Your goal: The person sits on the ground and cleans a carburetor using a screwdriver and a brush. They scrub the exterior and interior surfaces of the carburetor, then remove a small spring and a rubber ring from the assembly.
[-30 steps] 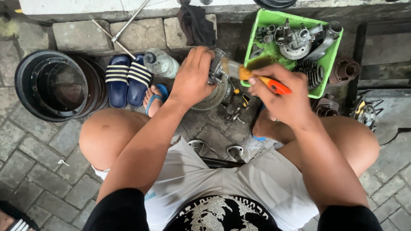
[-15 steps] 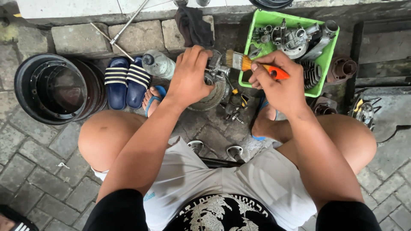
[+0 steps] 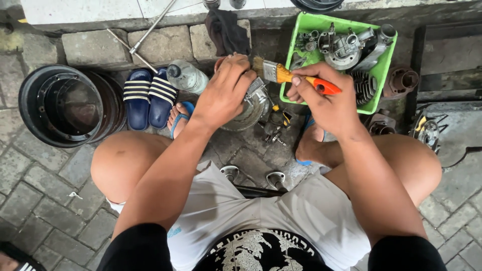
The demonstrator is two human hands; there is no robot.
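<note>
Paintbrush (image 3: 281,75) in right hand (image 3: 329,103) (bristles beside left hand (image 3: 223,93))

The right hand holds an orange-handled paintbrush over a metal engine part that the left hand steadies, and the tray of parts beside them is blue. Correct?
Not quite. The tray is green, not blue, as the head view shows. The rest holds: the right hand holds the orange-handled paintbrush over the metal engine part that the left hand steadies.

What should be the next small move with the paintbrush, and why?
Probably a short stroke down onto the metal engine part. The right hand holds the orange-handled paintbrush with its bristles beside the left hand, which grips that part from above, so the bristles seem to sit just off the metal.
</note>
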